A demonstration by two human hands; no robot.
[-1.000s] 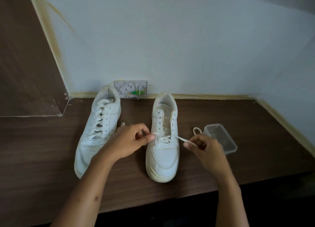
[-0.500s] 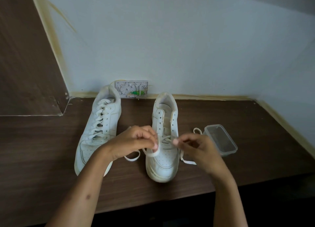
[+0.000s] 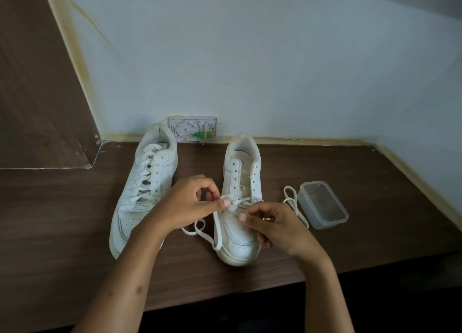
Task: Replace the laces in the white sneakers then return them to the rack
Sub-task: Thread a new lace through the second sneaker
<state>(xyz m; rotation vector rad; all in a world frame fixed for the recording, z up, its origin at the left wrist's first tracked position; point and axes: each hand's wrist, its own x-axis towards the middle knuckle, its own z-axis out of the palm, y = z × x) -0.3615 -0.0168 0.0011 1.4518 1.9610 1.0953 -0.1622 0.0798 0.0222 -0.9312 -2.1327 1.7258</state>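
- Clearly the lacing step is in hand: the right sneaker (image 3: pixel 240 215) stands toe-toward-the-person on the surface (image 3: pixel 375 232), with only its lowest eyelets threaded and the upper eyelets bare.
- Left of that sneaker, the left sneaker (image 3: pixel 145 190) looks fully laced, so by my reading about half the lacing is done and the return to the rack is not yet begun; no rack shows.
- Left hand (image 3: pixel 186 205) pinches the lace (image 3: pixel 216 230) between thumb and forefinger at the sneaker's left eyelet row; slack loops down past the toe onto the surface.
- Right hand (image 3: pixel 272 226) has its fingers curled over the sneaker's toe box, the fingertips at the lower crossing; whether its grip truly closes on a strand I cannot tell.
- Right of the sneaker, the lace's other end lies looped beside a clear tub (image 3: pixel 322 204).
- Next move, I judge: feed the pinched end into the next free eyelet on the opposite row, pull it snug, and keep both ends even.
- Behind the sneaker, a wall socket (image 3: pixel 193 128) sits at the skirting.
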